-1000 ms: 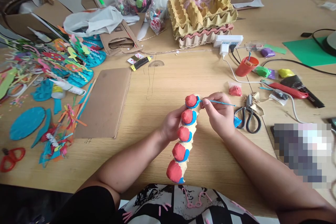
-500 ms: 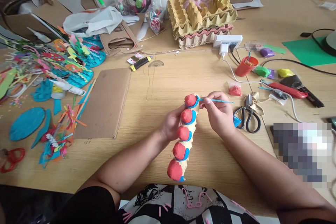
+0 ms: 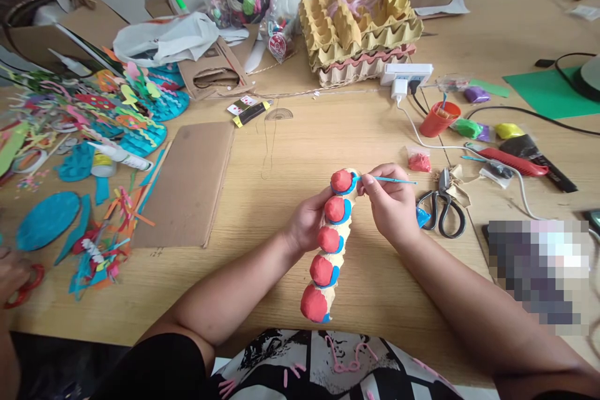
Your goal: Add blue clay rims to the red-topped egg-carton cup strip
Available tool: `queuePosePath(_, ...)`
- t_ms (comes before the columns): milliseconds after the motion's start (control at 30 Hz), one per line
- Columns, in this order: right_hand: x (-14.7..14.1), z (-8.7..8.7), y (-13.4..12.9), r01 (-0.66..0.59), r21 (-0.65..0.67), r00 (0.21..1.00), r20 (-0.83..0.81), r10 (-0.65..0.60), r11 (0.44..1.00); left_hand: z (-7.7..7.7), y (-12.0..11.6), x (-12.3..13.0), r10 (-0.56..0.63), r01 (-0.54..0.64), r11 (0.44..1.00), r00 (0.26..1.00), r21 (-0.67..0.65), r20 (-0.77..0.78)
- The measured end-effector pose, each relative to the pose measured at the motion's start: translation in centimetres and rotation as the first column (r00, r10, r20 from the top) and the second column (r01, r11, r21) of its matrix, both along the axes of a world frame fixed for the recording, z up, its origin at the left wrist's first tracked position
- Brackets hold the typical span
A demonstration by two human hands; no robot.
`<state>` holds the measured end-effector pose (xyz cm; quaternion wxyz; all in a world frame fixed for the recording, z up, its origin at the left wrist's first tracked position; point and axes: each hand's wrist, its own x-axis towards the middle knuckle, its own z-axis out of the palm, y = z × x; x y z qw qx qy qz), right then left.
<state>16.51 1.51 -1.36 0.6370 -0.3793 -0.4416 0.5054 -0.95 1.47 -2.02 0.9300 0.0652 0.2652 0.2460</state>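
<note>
A strip of egg carton (image 3: 344,229) is held out over the table, its several bumps covered in red clay (image 3: 321,270) and edged with blue clay (image 3: 345,210). My left hand (image 3: 307,223) grips it from the left side, fingers partly hidden behind it. In my right hand (image 3: 390,203), a thin blue modelling tool (image 3: 391,180) is pinched between thumb and fingers. Its left tip touches the blue clay around the farthest bump. To the right of that hand lies a small blue clay packet (image 3: 422,217).
Black-handled shears (image 3: 443,206) lie right of my right hand, near a red clay packet (image 3: 419,160) and an orange-red cup (image 3: 439,119). A cardboard sheet (image 3: 185,184) is on the left. Egg trays (image 3: 360,25) stand behind. Another person's hand (image 3: 12,275) touches red scissors (image 3: 28,287).
Another person's hand has come in at the left edge, onto the red scissors. My hands and the carton strip have barely shifted; the tool tip stays at the farthest bump.
</note>
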Motion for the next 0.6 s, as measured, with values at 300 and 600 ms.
queuePosePath(300, 0.1, 0.1, 0.0, 0.017, -0.014, 0.999, 0.050, -0.017, 1.000, 0.8, 0.0, 0.3, -0.006, 0.006, 1.000, 0.999, 0.001, 0.033)
queuePosePath(600, 0.2, 0.1, 0.1, -0.032, -0.058, 0.999, -0.035, 0.030, 0.998, 0.8, 0.0, 0.2, 0.005, -0.005, 1.000, 1.000, 0.014, -0.016)
